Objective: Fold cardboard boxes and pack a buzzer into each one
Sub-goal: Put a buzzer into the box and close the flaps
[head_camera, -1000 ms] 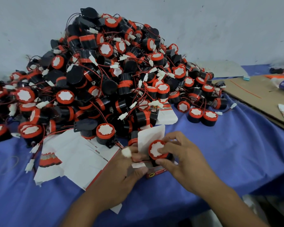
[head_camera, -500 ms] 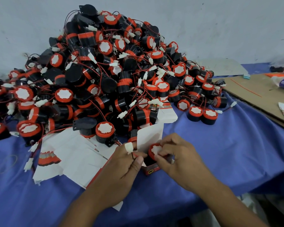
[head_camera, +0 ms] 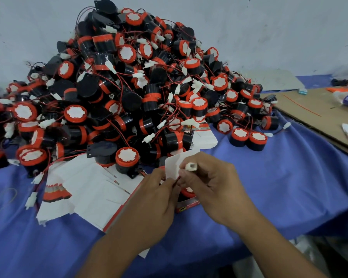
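Buzzer [head_camera: 188,191] sits in the box [head_camera: 187,204], with only its red rim showing under the right hand [head_camera: 213,185]. That hand pinches the white plug [head_camera: 190,166] just above the box. The left hand [head_camera: 157,195], left of the box, pinches the red wire [head_camera: 176,180]. The wire rises from the box mouth — tucking it in likely means coming straight down. The flap [head_camera: 172,167] stands upright behind the box, the pile [head_camera: 129,87] crowds beyond it, blanks [head_camera: 92,189] lie left of the box — open worktop [head_camera: 269,187] lies to its right.
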`<state>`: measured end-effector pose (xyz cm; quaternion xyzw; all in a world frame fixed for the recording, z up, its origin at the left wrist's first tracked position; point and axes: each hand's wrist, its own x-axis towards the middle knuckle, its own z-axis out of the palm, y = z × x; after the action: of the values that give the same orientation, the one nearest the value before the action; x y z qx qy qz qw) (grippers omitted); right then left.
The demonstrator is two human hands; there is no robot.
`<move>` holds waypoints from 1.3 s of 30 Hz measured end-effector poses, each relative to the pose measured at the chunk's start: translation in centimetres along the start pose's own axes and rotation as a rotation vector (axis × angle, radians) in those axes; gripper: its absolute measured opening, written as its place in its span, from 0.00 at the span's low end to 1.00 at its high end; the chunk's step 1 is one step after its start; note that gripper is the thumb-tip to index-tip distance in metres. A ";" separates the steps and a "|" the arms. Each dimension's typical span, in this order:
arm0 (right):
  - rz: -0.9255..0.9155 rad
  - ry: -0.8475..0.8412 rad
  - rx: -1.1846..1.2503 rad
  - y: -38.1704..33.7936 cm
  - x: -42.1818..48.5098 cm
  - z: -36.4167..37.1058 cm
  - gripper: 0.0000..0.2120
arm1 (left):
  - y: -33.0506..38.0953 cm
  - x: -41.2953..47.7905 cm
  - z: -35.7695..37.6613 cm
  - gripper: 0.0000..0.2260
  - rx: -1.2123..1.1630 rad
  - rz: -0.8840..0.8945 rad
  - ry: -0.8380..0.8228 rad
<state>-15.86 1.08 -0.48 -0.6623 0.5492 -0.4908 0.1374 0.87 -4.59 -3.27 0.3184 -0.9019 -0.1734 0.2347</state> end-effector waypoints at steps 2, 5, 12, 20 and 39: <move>-0.030 0.001 -0.122 0.6 -0.1 -0.1 0.07 | 0.0 -0.1 0.0 0.09 -0.112 -0.067 0.060; -0.069 -0.138 -0.298 1.1 -0.2 0.2 0.10 | -0.1 -0.3 0.1 0.05 -0.188 -0.157 0.241; -0.022 -0.231 -0.435 1.5 0.0 0.9 0.11 | 0.4 -0.5 0.6 0.06 -0.039 -0.118 0.352; -0.030 -0.402 -0.345 1.2 -0.5 0.1 0.08 | 0.4 -0.5 0.8 0.08 0.056 -0.083 0.249; 0.084 -0.224 -0.230 2.2 -0.7 0.5 0.05 | 1.1 -0.4 1.5 0.17 -0.372 -0.342 0.331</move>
<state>-16.72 0.72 -2.59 -0.7006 0.6103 -0.3416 0.1414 -0.24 -3.26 -4.13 0.4413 -0.7373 -0.3183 0.4003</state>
